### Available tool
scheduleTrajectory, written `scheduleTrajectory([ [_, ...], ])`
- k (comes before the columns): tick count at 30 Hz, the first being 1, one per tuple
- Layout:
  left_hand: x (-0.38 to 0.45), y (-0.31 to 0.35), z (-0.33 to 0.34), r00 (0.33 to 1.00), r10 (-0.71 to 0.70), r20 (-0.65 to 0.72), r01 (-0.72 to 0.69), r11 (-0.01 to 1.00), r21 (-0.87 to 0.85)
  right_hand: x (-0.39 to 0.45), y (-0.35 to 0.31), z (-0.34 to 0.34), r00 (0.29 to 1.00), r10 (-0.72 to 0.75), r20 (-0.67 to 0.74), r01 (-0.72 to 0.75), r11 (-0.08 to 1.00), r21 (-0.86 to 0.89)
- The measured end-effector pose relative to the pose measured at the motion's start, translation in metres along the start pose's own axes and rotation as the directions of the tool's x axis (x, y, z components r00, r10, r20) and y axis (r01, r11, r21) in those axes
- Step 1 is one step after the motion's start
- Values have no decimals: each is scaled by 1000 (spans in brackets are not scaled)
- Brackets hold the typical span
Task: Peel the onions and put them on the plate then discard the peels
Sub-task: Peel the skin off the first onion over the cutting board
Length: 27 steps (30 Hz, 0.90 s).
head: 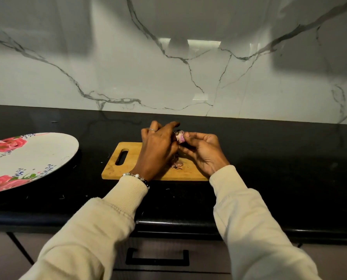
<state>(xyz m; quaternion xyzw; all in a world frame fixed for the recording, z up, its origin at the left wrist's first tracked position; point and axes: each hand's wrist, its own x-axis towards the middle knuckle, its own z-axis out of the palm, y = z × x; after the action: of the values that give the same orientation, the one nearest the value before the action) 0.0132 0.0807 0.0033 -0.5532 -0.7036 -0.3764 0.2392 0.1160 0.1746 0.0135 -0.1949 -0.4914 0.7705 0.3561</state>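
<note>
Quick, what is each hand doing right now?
Left hand: curled around the onion.
Right hand: pinching the same onion.

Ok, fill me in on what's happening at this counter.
A person is peeling a small onion held in both hands above a wooden cutting board. The right hand grips the onion while the left hand works at its skin. A few loose peels lie on the board. The floral plate sits to the left on the black counter, with no onion visible on it yet.
</note>
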Motion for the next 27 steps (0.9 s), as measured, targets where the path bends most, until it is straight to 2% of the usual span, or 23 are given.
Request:
scheduleTrajectory([
  [5, -1, 0, -3, 996, -18, -89, 16, 999, -33, 3, -1, -2, 1000, -8, -21, 9, 999, 46],
  [14, 0, 1, -2, 991, -54, -121, 46, 997, -68, 2, 1, -2, 1000, 1, 8, -1, 1000, 22],
  [22, 0, -1, 0, 999, -11, -37, 9, 999, -52, 5, 3, -4, 1000, 8, 6, -8, 1000, -14],
  [27, 2, -1, 5, 1000, -8, -3, 8, 999, 34, 6, 4, -2, 1000, 21, 10, -21, 999, 50],
])
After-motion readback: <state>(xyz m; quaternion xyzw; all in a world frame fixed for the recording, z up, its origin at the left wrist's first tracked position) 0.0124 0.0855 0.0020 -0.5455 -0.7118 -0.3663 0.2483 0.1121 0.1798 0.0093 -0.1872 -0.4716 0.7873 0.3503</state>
